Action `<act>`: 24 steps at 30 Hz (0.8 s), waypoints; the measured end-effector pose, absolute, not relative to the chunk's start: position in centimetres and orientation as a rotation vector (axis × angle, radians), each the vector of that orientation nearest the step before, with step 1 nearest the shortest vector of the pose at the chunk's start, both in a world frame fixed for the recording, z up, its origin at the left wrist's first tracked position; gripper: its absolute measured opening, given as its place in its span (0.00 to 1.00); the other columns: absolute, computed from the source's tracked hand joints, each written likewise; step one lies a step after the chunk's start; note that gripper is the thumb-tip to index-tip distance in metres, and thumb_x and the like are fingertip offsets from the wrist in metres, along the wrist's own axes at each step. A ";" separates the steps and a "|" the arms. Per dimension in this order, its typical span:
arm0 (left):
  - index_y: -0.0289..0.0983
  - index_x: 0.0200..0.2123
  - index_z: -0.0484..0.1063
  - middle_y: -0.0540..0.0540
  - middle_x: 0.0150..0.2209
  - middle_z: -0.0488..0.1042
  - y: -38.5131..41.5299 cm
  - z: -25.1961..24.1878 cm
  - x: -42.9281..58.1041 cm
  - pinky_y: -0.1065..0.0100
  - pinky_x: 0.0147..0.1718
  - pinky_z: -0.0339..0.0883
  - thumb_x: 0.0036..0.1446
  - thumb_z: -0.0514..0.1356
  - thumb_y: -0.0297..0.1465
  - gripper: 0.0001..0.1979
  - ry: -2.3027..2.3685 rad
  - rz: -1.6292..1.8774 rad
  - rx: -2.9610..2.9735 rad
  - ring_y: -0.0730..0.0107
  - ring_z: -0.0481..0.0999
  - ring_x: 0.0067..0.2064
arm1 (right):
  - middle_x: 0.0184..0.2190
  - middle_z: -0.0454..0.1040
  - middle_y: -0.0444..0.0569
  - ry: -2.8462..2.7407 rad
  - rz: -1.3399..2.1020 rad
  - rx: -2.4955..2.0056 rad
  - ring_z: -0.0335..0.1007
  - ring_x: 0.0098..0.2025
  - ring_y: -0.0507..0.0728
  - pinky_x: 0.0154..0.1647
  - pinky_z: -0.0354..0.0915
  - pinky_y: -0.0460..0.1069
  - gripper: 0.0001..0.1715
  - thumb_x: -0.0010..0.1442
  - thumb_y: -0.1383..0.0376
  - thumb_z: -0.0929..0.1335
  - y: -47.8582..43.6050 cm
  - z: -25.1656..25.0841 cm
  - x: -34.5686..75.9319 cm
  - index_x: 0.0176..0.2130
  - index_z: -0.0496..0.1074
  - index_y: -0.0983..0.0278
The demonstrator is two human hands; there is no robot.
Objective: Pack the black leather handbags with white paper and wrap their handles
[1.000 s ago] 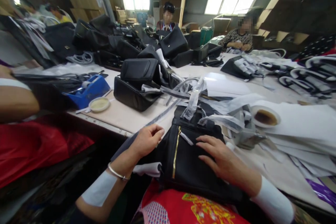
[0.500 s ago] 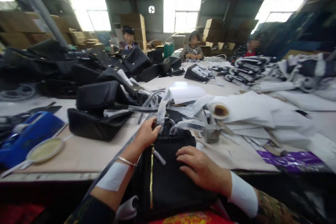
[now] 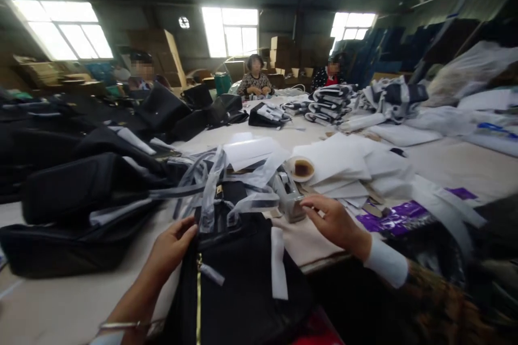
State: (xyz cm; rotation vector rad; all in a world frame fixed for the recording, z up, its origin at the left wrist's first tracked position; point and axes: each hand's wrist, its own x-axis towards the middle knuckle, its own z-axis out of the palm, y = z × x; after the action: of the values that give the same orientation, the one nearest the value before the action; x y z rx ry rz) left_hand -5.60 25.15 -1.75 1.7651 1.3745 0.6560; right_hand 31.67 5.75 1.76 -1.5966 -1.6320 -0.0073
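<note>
A black bag (image 3: 238, 275) with a gold zip lies against my lap at the table's near edge, its handles wrapped in clear plastic (image 3: 210, 194). My left hand (image 3: 172, 248) grips the bag's top left corner, fingers curled round the edge. My right hand (image 3: 334, 221) is off the bag, to its right, fingers half curled and touching a small grey tape dispenser (image 3: 288, 199). Whether it holds the dispenser I cannot make out. A white strip (image 3: 278, 261) lies across the bag.
Black bags (image 3: 81, 199) are heaped at the left of the table (image 3: 445, 159). White paper sheets (image 3: 348, 164) and a tape roll (image 3: 302, 168) lie past the dispenser, purple wrapping (image 3: 388, 221) at the right. Three people sit at the far end, among stacked bags and cartons.
My right hand has lifted off the bag and gone right to the tape dispenser. My left hand slid to the bag's top corner. The camera has swung right and up.
</note>
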 end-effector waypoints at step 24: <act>0.39 0.44 0.81 0.44 0.41 0.84 26.0 -2.2 -3.7 0.63 0.47 0.75 0.51 0.60 0.46 0.23 1.499 0.628 1.902 0.51 0.82 0.48 | 0.71 0.51 0.61 -1.798 -0.173 -2.721 0.46 0.70 0.74 0.60 0.54 0.74 0.41 0.57 0.68 0.68 13.6 -0.1 49.8 0.67 0.62 0.55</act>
State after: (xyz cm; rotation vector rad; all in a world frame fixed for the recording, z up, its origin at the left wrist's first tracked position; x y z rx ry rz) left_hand -3.75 26.05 -2.24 1.9016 1.4990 0.6275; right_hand 49.78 13.60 -0.07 -2.7213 -1.7977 -0.1726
